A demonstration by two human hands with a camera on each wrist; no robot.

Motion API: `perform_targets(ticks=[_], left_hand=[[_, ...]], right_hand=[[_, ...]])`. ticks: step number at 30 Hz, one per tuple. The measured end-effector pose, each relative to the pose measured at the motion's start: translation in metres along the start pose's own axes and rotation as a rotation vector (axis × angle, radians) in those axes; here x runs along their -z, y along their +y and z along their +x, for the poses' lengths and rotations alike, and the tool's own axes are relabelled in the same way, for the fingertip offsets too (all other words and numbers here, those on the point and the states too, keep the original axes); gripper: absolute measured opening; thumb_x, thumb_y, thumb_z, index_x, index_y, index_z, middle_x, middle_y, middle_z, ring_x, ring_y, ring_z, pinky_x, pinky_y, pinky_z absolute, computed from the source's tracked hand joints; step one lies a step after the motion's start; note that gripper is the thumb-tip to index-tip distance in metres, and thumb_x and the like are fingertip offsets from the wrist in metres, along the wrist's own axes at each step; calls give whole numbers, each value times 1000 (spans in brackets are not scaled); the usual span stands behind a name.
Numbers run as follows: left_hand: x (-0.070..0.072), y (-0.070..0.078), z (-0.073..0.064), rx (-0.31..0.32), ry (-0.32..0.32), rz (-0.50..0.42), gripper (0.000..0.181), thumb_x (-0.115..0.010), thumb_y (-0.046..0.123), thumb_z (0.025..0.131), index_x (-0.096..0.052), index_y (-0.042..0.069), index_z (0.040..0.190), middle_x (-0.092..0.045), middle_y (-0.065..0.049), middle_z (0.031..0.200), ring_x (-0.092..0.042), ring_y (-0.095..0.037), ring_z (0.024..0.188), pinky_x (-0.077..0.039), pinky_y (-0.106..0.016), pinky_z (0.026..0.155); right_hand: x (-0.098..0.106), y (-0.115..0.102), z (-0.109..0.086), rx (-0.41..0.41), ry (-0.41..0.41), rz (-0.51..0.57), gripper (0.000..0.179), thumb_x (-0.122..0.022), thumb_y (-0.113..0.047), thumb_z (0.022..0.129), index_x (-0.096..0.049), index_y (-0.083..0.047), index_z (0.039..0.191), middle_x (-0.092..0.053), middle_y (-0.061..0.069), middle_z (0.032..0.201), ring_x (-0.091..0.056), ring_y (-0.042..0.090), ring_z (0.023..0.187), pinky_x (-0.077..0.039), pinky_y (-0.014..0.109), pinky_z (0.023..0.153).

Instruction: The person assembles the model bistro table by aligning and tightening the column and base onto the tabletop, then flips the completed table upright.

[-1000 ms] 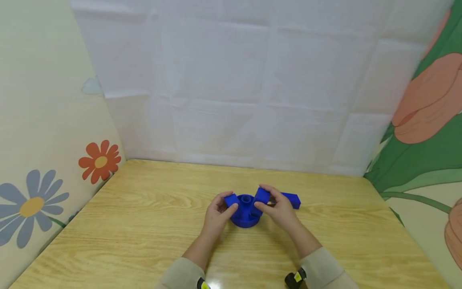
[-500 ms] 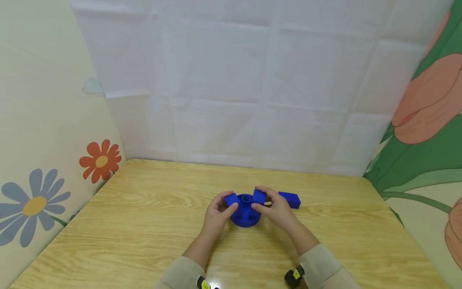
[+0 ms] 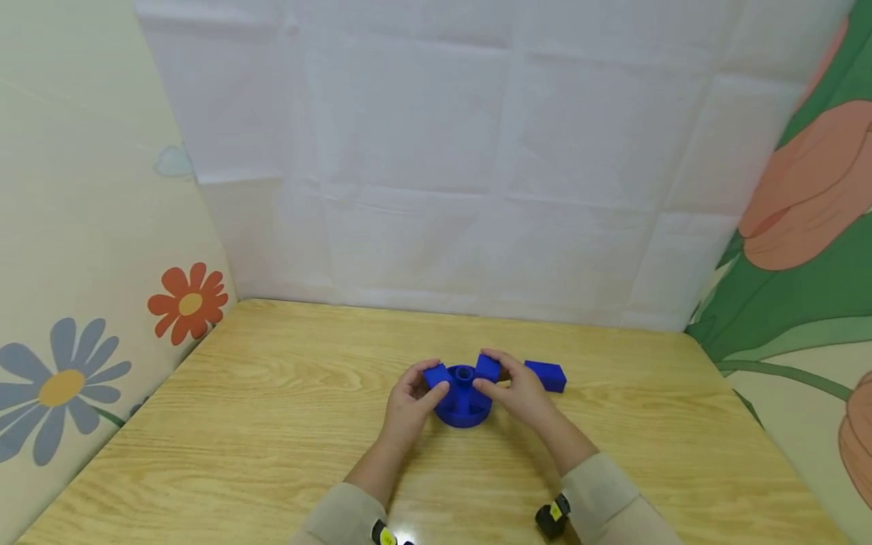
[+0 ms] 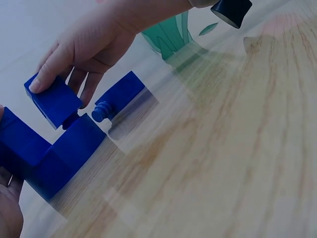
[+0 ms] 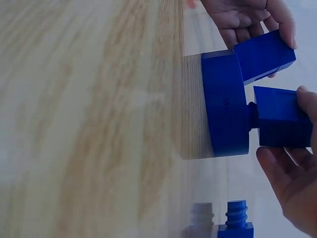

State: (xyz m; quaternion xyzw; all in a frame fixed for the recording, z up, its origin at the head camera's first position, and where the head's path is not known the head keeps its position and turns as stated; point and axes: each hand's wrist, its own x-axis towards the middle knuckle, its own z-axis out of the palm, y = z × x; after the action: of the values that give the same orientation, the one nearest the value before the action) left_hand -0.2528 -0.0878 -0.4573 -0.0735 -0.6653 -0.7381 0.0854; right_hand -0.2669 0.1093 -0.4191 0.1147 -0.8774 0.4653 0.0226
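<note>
Closest in are two pale sleeves [image 3: 344, 515], each wrist wearing a small black gadget [image 3: 550, 522] with a yellow patch. Next come the hands, both busy. The left hand [image 3: 406, 405] has its thumb and fingers clamped on a blue block [image 3: 437, 375] at the left side of the round base [image 3: 463, 418]. The right hand [image 3: 526, 393] pinches a second block [image 3: 487, 367], thumb on one side and fingers on the other, over the base's right side. From the right wrist you can see a dark neck [image 5: 253, 115] between that second block and the base, so there's a bit of a gap there; the left one looks right up against it. Can't tell how deep either goes. The base sits flat on the wood table [image 3: 272, 424], with a round tube standing in its middle and a small marking on its side I can't read for sure. Just past the right hand, a third block [image 3: 546, 375] lies on its side on the table, with a threaded stub [image 4: 101, 112] poking out one end. Behind everything hangs a creased white sheet [image 3: 422, 151], flanked by flowery walls.
</note>
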Motion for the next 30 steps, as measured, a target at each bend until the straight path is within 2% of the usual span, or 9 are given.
perform_targets(ticks=[6, 9, 10, 16, 23, 30], left_hand=[[-1, 0, -1, 11, 4, 3, 43, -66, 0, 89, -54, -8, 129, -61, -26, 126, -61, -1, 99, -49, -15, 87], [-1, 0, -2, 16, 5, -1, 43, -67, -1, 89, -54, -8, 129, -62, -25, 124, -61, -1, 98, -50, -15, 86], [-1, 0, -2, 12, 4, 1, 43, -66, -1, 89, -54, -8, 129, -62, -25, 124, -61, -1, 98, -50, -15, 86], [-1, 1, -2, -6, 5, -2, 43, -66, -2, 88, -54, -9, 129, -62, -27, 123, -60, 0, 97, -49, -15, 85], [-1, 2, -2, 6, 8, -16, 42, -67, -2, 88, -56, -7, 128, -61, -26, 125, -60, 0, 97, -49, -15, 86], [0, 1, -1, -2, 9, -2, 42, -67, -2, 88, -56, -8, 127, -63, -25, 122, -61, 0, 96, -49, -15, 86]], right_hand=[[-2, 0, -1, -41, -1, -6, 57, -70, -34, 90, -52, -16, 141, -67, 11, 121, -63, 27, 106, -55, 42, 86], [-3, 3, -3, -25, 13, 14, 54, -68, -31, 93, -52, -14, 141, -67, 13, 120, -64, 28, 105, -55, 41, 85], [-2, 5, -3, -13, 14, 40, 51, -65, -28, 95, -51, -13, 141, -67, 14, 119, -64, 28, 105, -55, 41, 85], [0, 10, -5, 41, -2, 251, 41, -46, -11, 102, -49, -2, 142, -55, 23, 139, -62, 34, 112, -56, 44, 88], [1, 13, -4, 1, -43, 270, 46, -46, -12, 101, -43, -7, 147, -49, 19, 146, -57, 18, 92, -55, 43, 80], [0, 16, -5, -37, -14, 316, 44, -57, -14, 97, -47, -2, 138, -56, 25, 131, -57, 17, 90, -51, 32, 75]])
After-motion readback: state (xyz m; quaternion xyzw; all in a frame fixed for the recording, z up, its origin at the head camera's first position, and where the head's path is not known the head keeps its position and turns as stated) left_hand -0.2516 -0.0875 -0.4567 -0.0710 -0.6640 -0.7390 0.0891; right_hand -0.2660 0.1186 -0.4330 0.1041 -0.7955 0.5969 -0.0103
